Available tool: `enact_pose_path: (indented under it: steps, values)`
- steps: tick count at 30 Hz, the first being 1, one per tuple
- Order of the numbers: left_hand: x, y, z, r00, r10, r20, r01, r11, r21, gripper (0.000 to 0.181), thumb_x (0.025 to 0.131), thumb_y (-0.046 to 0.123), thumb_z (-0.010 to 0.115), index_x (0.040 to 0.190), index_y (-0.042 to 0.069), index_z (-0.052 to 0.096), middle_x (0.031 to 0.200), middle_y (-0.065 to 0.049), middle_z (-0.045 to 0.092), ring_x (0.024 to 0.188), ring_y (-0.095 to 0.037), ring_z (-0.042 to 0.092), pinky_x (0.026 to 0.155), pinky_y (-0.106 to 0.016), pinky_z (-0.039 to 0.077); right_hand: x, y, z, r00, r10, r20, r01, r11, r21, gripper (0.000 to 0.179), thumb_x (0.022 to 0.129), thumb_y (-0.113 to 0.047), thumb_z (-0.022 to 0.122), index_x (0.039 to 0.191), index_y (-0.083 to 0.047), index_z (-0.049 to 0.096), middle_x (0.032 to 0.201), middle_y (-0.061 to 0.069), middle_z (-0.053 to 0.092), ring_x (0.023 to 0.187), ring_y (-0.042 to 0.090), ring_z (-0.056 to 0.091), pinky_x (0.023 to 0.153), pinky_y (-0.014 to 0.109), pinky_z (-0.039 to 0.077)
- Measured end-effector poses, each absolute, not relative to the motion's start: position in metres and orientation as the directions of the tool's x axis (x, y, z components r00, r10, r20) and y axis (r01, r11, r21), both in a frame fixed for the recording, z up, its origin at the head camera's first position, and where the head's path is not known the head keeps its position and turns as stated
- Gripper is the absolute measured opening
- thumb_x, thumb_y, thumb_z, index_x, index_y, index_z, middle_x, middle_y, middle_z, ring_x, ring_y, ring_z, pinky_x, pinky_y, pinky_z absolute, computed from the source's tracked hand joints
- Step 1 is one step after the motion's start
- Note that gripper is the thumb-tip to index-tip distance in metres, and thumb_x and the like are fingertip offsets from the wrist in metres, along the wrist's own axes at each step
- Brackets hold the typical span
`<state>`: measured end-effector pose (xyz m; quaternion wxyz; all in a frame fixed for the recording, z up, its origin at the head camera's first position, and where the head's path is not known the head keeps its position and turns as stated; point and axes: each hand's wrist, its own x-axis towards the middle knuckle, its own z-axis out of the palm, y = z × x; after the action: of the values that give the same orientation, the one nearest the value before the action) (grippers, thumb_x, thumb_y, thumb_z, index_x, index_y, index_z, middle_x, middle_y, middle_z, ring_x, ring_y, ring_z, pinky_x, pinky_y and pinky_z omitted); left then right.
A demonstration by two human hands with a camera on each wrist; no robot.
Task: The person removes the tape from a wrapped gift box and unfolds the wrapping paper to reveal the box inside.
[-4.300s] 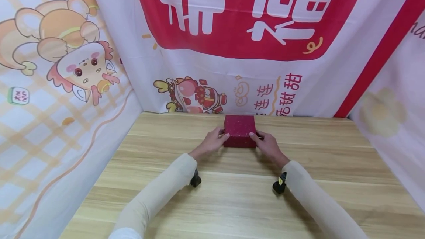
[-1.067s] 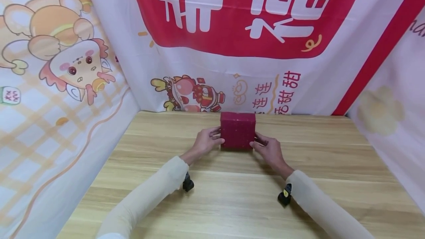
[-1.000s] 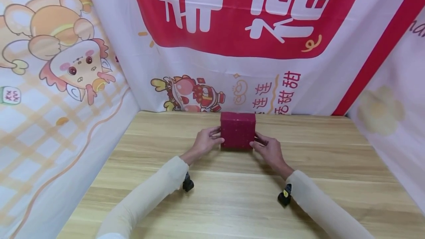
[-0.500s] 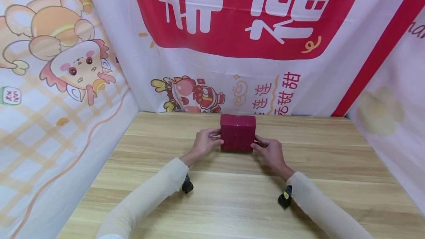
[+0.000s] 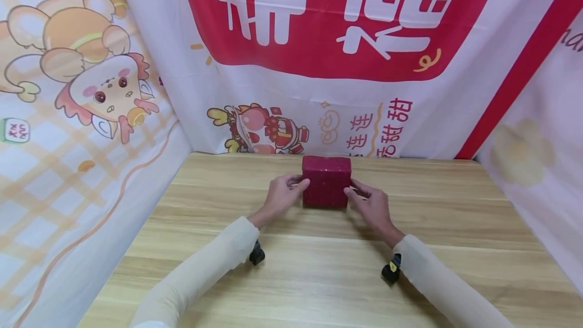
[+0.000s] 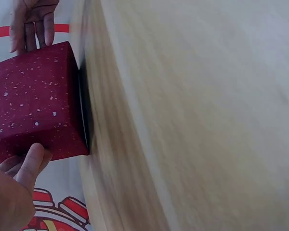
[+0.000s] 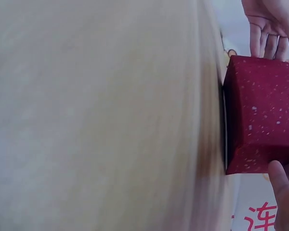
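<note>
A dark red speckled box [image 5: 325,189] is near the back of the wooden table, with its front face and a strip of its top visible in the head view. My left hand [image 5: 282,195] holds its left side, thumb at the front edge and fingers along the side. On the opposite side my right hand [image 5: 374,209] grips it the same way. The left wrist view shows the box [image 6: 31,101] with a thin pale line and dark shadow along its table-side edge. Some fingertips are hidden behind the box in the wrist views.
The wooden table [image 5: 314,277] stretches in front of the box. Behind it hangs a white cloth [image 5: 364,92] with red printing. A patterned cloth [image 5: 41,191] covers the left side, and another cloth [image 5: 542,206] hangs on the right.
Since 4.3 s ago the box has tipped, showing a taller front face. Over the last second its top strip has widened, and both thumbs have moved higher on the front edges.
</note>
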<state>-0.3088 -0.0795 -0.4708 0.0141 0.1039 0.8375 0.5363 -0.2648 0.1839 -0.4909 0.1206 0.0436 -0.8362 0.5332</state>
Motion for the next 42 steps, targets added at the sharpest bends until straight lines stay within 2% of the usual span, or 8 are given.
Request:
enact_pose_path:
  steps: [6, 10, 15, 21, 28, 32, 38, 42]
  values:
    - [-0.313, -0.076, -0.462, -0.994, 0.105, 0.004, 0.037, 0.316, 0.948, 0.067, 0.086, 0.065, 0.059, 0.127, 0.012, 0.063, 0.118, -0.008, 0.071, 0.106, -0.021, 0.07, 0.093, -0.036, 0.059, -0.268, 0.177, -0.482, -0.973, 0.133, 0.19, -0.114, 0.441, -0.89, 0.064, 0.089, -0.062, 0.058, 0.138, -0.021, 0.056, 0.134, 0.003, 0.064, 0.113, 0.021, 0.066, 0.093, 0.037, 0.058]
    - [-0.314, -0.073, -0.457, -0.995, 0.083, -0.063, -0.035, 0.302, 0.953, 0.07, 0.086, 0.067, 0.058, 0.132, 0.014, 0.061, 0.124, -0.009, 0.069, 0.111, -0.024, 0.069, 0.098, -0.037, 0.057, -0.271, 0.173, -0.477, -0.978, 0.192, 0.082, -0.009, 0.354, -0.935, 0.07, 0.087, -0.069, 0.055, 0.134, -0.017, 0.06, 0.128, 0.007, 0.067, 0.114, 0.021, 0.067, 0.098, 0.041, 0.056]
    - [-0.312, -0.071, -0.453, -0.992, 0.077, -0.098, -0.066, 0.345, 0.936, 0.072, 0.085, 0.071, 0.056, 0.128, 0.014, 0.066, 0.123, -0.008, 0.07, 0.112, -0.024, 0.068, 0.099, -0.037, 0.056, -0.274, 0.168, -0.472, -0.971, 0.24, 0.014, 0.039, 0.217, -0.975, 0.078, 0.082, -0.071, 0.06, 0.126, -0.006, 0.066, 0.123, 0.015, 0.069, 0.105, 0.025, 0.071, 0.09, 0.041, 0.059]
    - [-0.31, -0.069, -0.452, -0.987, 0.071, -0.141, -0.12, 0.242, 0.963, 0.065, 0.087, 0.061, 0.062, 0.132, 0.014, 0.062, 0.129, -0.008, 0.067, 0.111, -0.022, 0.069, 0.1, -0.041, 0.055, -0.273, 0.164, -0.468, -0.964, 0.266, 0.017, 0.05, 0.243, -0.969, 0.076, 0.082, -0.071, 0.061, 0.125, -0.008, 0.067, 0.124, 0.015, 0.068, 0.102, 0.027, 0.072, 0.086, 0.043, 0.061]
    - [-0.311, -0.065, -0.45, -0.998, 0.049, -0.042, -0.032, 0.177, 0.984, 0.053, 0.092, 0.041, 0.068, 0.139, 0.02, 0.056, 0.135, -0.007, 0.064, 0.114, -0.02, 0.067, 0.094, -0.04, 0.058, -0.272, 0.16, -0.464, -0.957, 0.28, 0.07, 0.01, 0.274, -0.962, 0.062, 0.089, -0.06, 0.061, 0.131, -0.016, 0.064, 0.127, 0.01, 0.067, 0.107, 0.024, 0.07, 0.086, 0.042, 0.061]
    - [-0.31, -0.066, -0.45, -0.998, 0.066, -0.002, 0.009, 0.175, 0.984, 0.049, 0.092, 0.039, 0.067, 0.138, 0.025, 0.057, 0.132, -0.008, 0.065, 0.11, -0.02, 0.069, 0.092, -0.042, 0.059, -0.272, 0.159, -0.461, -0.959, 0.261, 0.114, -0.048, 0.245, -0.968, 0.053, 0.094, -0.047, 0.061, 0.138, -0.018, 0.058, 0.133, 0.009, 0.064, 0.109, 0.024, 0.068, 0.087, 0.043, 0.06]
    - [-0.31, -0.067, -0.45, -0.994, 0.101, 0.029, 0.046, 0.171, 0.984, 0.048, 0.094, 0.035, 0.066, 0.14, 0.027, 0.054, 0.129, -0.011, 0.066, 0.108, -0.022, 0.07, 0.092, -0.044, 0.058, -0.27, 0.16, -0.46, -0.972, 0.219, 0.089, -0.044, 0.2, -0.979, 0.053, 0.095, -0.046, 0.06, 0.142, -0.021, 0.053, 0.141, 0.009, 0.058, 0.117, 0.026, 0.065, 0.09, 0.041, 0.059]
    - [-0.311, -0.068, -0.453, -0.99, 0.129, 0.048, 0.07, 0.176, 0.982, 0.052, 0.095, 0.031, 0.066, 0.143, 0.024, 0.051, 0.137, -0.011, 0.061, 0.115, -0.023, 0.067, 0.092, -0.04, 0.058, -0.271, 0.16, -0.463, -0.97, 0.215, 0.116, -0.075, 0.19, -0.979, 0.051, 0.096, -0.039, 0.061, 0.141, -0.016, 0.053, 0.143, 0.006, 0.054, 0.118, 0.023, 0.064, 0.086, 0.033, 0.06]
